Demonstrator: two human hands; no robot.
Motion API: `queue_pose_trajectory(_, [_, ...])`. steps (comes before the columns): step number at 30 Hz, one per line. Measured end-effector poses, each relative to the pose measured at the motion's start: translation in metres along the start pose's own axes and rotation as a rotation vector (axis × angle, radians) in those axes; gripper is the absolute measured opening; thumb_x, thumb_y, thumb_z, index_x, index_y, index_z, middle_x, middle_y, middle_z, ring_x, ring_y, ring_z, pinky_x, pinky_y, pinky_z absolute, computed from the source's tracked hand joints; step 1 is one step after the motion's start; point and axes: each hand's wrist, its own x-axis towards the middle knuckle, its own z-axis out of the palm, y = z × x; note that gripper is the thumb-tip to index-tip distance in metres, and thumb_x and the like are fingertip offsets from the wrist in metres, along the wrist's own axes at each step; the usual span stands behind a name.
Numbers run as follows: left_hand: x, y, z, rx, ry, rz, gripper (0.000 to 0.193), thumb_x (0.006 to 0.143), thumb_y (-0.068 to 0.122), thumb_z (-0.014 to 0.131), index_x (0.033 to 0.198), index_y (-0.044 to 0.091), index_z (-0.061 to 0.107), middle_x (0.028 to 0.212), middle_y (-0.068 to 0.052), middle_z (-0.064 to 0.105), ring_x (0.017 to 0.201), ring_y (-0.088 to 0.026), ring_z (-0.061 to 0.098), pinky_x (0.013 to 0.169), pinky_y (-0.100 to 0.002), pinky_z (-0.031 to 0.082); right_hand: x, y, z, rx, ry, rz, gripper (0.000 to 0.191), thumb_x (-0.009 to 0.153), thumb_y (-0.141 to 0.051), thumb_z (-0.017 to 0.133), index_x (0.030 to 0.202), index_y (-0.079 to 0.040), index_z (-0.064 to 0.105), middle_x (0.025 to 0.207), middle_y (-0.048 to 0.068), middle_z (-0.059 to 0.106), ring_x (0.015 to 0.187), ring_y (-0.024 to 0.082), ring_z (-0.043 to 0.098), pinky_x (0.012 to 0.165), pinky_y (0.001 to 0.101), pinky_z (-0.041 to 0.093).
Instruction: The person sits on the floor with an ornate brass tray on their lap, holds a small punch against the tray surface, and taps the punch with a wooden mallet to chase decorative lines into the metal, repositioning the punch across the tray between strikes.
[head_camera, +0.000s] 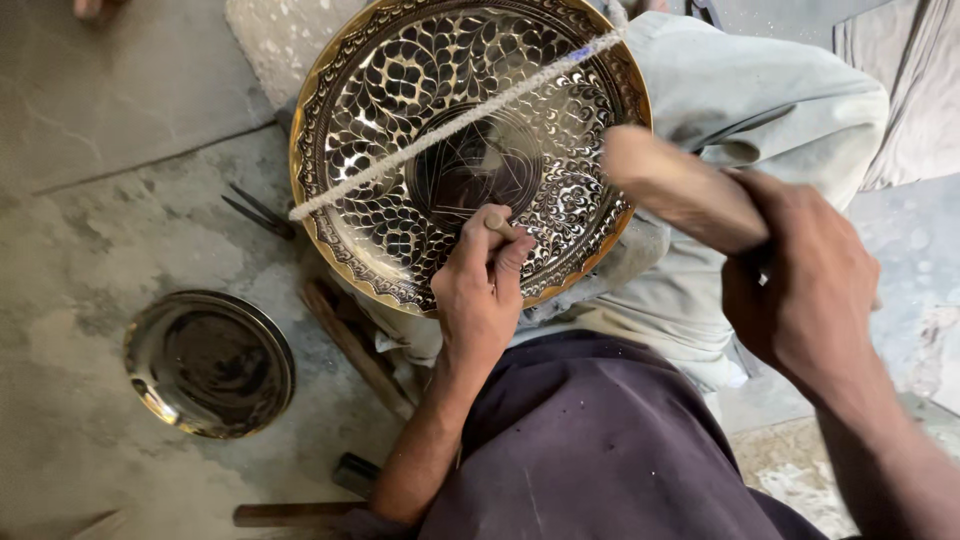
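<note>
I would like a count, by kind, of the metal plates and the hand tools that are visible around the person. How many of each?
Engraved brass plates: 1, the large patterned plate under the left hand.
Plain metal plates: 1, the small dark plate on the floor.
Wooden mallets: 1, the mallet in the right hand.
Chisels: 1, the chisel held on the plate.
Total: 4

A metal engraver's floor workshop.

I sit on a rough, stained concrete floor (90, 250) with a large brass tray (470, 150) propped on my lap, its face covered in chased leaf and scale patterns. A plain, unworked metal dish (208, 363) lies on the floor beside me, and hand tools are scattered around: a pair of thin dark metal points (258, 212), a wooden stick (355, 345) and a hammer (310, 505) near my knee.
</note>
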Motion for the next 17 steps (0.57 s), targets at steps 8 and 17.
queue_pose_trajectory(8, [0.004, -0.004, -0.001, -0.001, -0.004, -0.059, 0.021, 0.104, 0.016, 0.069, 0.117, 0.003, 0.060, 0.093, -0.004, 0.070, 0.078, -0.016, 0.072, 0.070, -0.032, 0.059, 0.061, -0.005, -0.016, -0.768, 0.024, -0.543, 0.045, 0.104, -0.022, 0.065, 0.148, -0.026, 0.064, 0.103, 0.000, 0.069, 0.083, 0.017, 0.060, 0.080, 0.0355, 0.045])
queue_pose_trajectory(17, [0.004, -0.004, 0.004, 0.019, 0.052, -0.033, 0.020, 0.105, 0.018, 0.069, 0.114, 0.004, 0.057, 0.110, -0.007, 0.069, 0.087, -0.020, 0.075, 0.075, -0.033, 0.060, 0.089, -0.047, -0.031, 0.039, -0.224, -0.240, 0.048, 0.097, -0.018, 0.060, 0.144, -0.021, 0.054, 0.116, 0.006, 0.068, 0.097, 0.022, 0.068, 0.083, 0.0389, 0.048])
